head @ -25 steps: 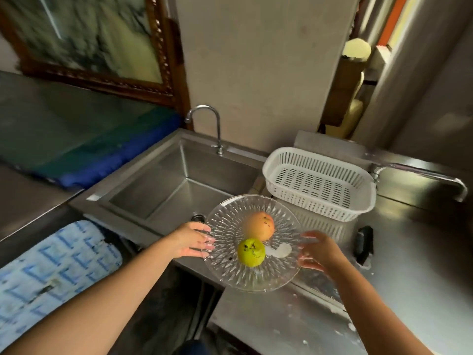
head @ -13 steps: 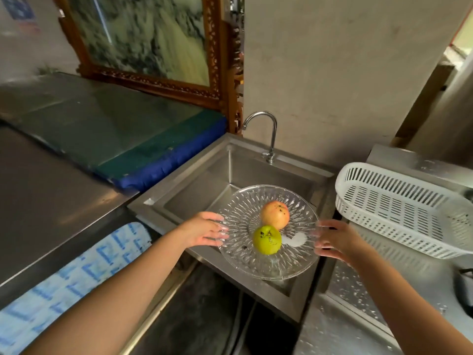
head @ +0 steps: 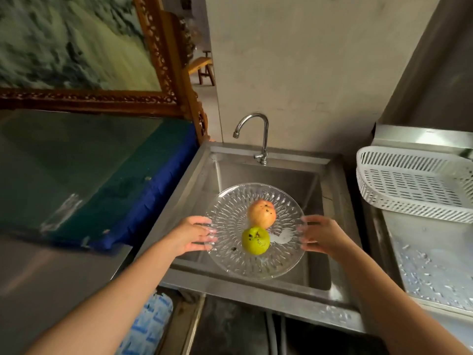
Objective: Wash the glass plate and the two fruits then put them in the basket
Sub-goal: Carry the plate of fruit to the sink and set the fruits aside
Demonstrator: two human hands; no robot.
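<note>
A clear cut-glass plate [head: 230, 221] hangs level over the steel sink [head: 330, 226]. On it lie an orange-red fruit [head: 261, 213] with dark specks and, nearer me, a green fruit [head: 255, 240] touching it. A white smear sits on the plate right of the green fruit. My left hand [head: 190, 235] grips the plate's left rim, fingers over the edge. My right hand [head: 320, 234] grips the right rim the same way. The white slotted basket [head: 414, 183] stands on the counter to the right, with nothing in it.
A curved tap [head: 258, 134] rises at the sink's back edge, with no water running. The wet steel drainboard [head: 435, 265] lies below the basket. A blue-edged green mat [head: 102, 180] and a framed picture [head: 163, 80] are on the left.
Both hands have carried the plate with the two fruits leftward from beside the basket to over the sink bowl. My view has swung left with it.
</note>
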